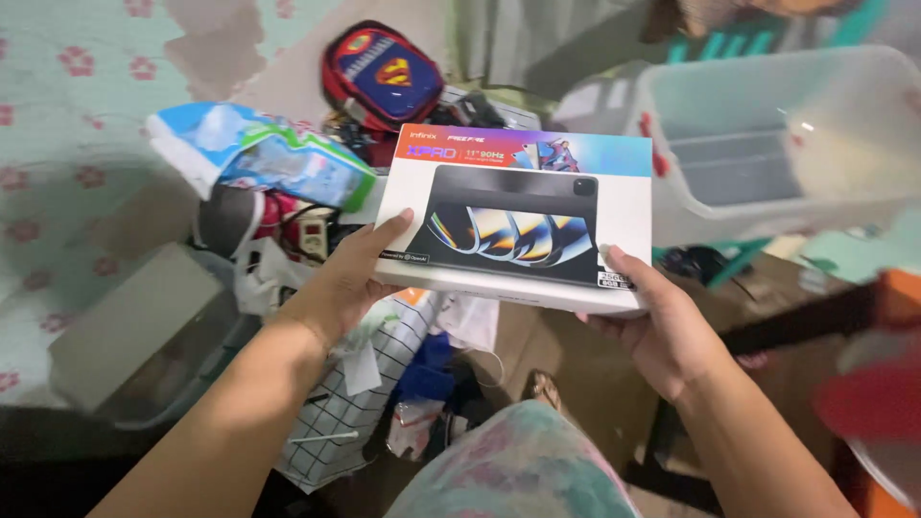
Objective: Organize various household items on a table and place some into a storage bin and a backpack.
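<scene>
Hands hold a flat tablet box (513, 216) level at the centre of the view, face up, so the printed lid with its picture of a dark tablet can be read from above. Left hand (336, 288) grips the box's edge at nine o'clock: the thumb lies along the top of the lid and the other fingers are tucked underneath, clamped on the cardboard. Right hand (662, 331) takes the corner at five o'clock, thumb tip pressed on the lid's edge and the palm cupped below, so its fingers are likewise closed on the box and share the weight. Holding it at two opposite sides keeps the wide, thin box from tipping. It touches nothing but the hands and hangs above a cluttered floor. At eleven o'clock of the box lies a white and blue plastic pack (259, 158), and at twelve o'clock a small red and blue bag (384, 77) leans among cables. A clear bin (767, 134) stands at two o'clock, just beside the box's far corner, seemingly empty. A checked cloth (360, 384) sprawls at seven o'clock below the left wrist, and a grey lidded box (134, 326) sits at nine o'clock, well apart. A patterned knee (518, 460) shows at six o'clock.
</scene>
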